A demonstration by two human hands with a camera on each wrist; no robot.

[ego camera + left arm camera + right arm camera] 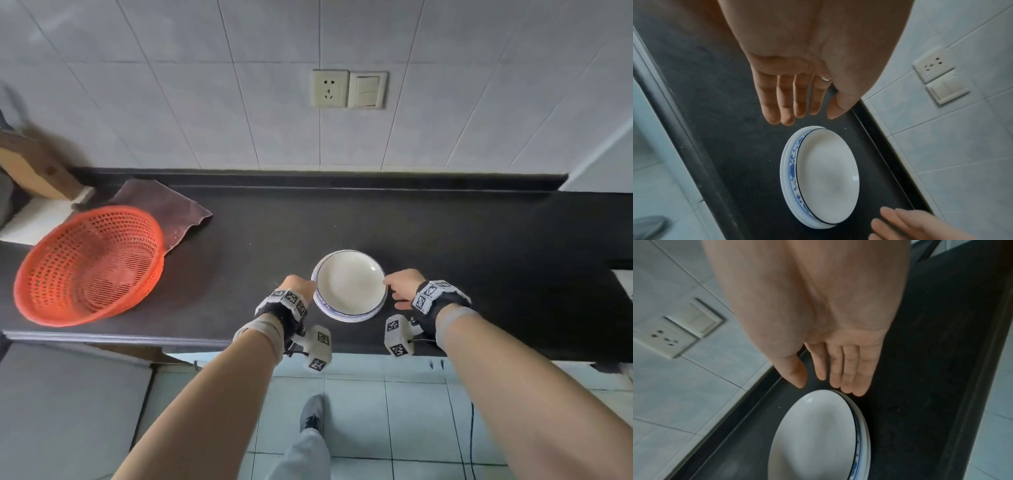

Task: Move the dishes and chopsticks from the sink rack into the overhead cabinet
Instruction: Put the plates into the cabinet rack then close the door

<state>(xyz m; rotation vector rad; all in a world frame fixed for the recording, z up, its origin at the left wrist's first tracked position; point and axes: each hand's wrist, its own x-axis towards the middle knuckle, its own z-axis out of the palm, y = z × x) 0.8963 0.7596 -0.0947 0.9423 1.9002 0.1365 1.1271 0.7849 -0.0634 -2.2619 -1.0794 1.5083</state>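
Left hand: the bare left hand (297, 286) lay slack, fingers straight, at the stack's left rim.
Right hand: the bare right hand (404, 286) lay likewise, opposite.
Plates: round white blue-rimmed porcelain plates (349, 286) sat stacked between them.
Surface: a black stone countertop (462, 246).
Beyond: a round orange plastic basket (89, 263); a grey-tiled wall (205, 85).

The stack of plates (349, 287) sits on the countertop (445, 240) directly between the two hands, the left hand (297, 286) at its left rim and the right hand (404, 286) at its right rim (fingers straight, whether touching the stack I cannot tell). Well left of the left hand sits the basket (89, 264), partly on a cloth (164, 209) behind it. Beyond both hands, on the wall, are the socket (329, 88) and switch (367, 89).
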